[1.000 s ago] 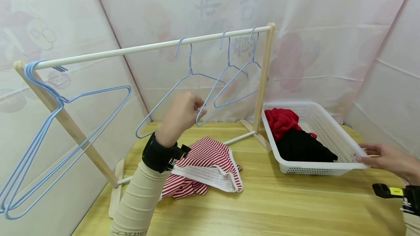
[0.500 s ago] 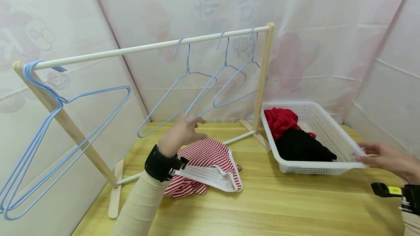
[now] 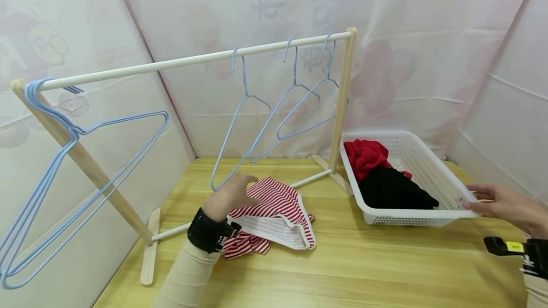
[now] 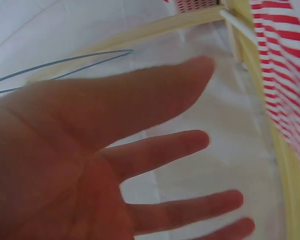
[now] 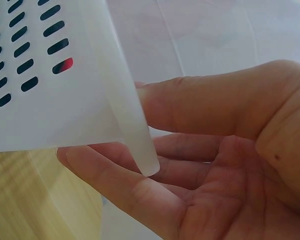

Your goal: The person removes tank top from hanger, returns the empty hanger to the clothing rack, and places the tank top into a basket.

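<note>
My left hand (image 3: 229, 197), its fingers extended and thumb apart, is at the left side of a red-and-white striped garment (image 3: 274, 198) with white trim. The garment lies crumpled on the table. In the left wrist view the palm (image 4: 65, 185) holds nothing. Close above that hand, a blue wire hanger (image 3: 244, 77) hangs turned on the rack's white bar (image 3: 180, 64). At the right, my right hand (image 3: 507, 206) grips the near-right corner of a white plastic basket (image 3: 404, 214). The right wrist view shows the thumb (image 5: 190, 102) against the rim and the fingers underneath.
Inside the basket lie a red cloth (image 3: 366, 158) and a black cloth (image 3: 394, 189). Two more blue hangers hang near the rack's right post (image 3: 344, 103). Several hangers (image 3: 77, 132) are bunched at the left post (image 3: 92, 168). Wooden tabletop (image 3: 342, 270) stretches in front.
My left hand has let go of the hanger and moved down to the striped garment. The middle hangers have swung, the leftmost of them turning. My right hand stays at the basket corner.
</note>
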{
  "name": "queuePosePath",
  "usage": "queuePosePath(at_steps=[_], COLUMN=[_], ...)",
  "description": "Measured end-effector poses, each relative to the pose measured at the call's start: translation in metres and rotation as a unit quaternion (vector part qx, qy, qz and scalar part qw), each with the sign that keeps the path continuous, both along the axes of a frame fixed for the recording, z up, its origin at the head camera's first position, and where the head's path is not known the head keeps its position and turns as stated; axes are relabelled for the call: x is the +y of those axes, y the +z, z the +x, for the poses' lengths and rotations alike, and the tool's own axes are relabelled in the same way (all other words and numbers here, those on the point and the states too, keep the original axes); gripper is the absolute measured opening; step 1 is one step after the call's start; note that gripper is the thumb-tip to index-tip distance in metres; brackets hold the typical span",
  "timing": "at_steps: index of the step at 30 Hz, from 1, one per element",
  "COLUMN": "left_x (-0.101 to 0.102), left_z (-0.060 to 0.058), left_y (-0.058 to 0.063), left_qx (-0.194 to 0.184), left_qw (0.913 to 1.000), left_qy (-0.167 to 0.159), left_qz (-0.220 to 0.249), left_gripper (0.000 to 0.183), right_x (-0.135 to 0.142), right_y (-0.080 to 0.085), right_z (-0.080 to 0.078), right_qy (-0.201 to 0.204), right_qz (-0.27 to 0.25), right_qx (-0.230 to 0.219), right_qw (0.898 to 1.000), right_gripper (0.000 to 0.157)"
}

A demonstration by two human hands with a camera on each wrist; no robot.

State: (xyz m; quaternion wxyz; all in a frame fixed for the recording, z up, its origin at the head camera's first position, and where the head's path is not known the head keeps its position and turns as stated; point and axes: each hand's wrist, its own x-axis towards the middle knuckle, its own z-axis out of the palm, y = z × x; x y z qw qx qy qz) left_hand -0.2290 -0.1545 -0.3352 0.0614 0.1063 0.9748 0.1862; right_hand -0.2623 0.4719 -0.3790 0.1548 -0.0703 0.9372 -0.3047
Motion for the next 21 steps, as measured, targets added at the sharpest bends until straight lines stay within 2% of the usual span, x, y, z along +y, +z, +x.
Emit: queuePosePath(at_steps=[4,8,15,18,21], left_x=[-0.001,-0.001,-0.003,-0.004,-0.004], left_z=[0.004,0.002,0.001,0.002,0.002], left_y=[-0.009,-0.019,-0.031,-0.034,-0.035], left_qx=[-0.028,-0.057,-0.095,-0.093,-0.092], left_qw=[0.9988,0.9973,0.994,0.9938,0.9944], left_qy=[0.022,0.036,0.052,0.06,0.051], left_qz=[-0.033,-0.028,-0.017,-0.016,-0.016], left_gripper=[0.079,0.093,0.098,0.098,0.099], right_x=[-0.001,0.0,-0.001,-0.001,-0.001], right_y=[0.001,0.001,0.0,0.001,0.001], right_z=[0.0,0.0,0.001,0.002,0.002], right_qy=[0.001,0.002,0.005,0.003,0.003], right_qz=[0.003,0.003,-0.001,0.003,0.006], right_qx=[-0.001,-0.001,0.003,0.004,0.003], right_qw=[1.0,1.0,1.0,1.0,1.0], right_gripper=[0.081,0.081,0.08,0.08,0.08])
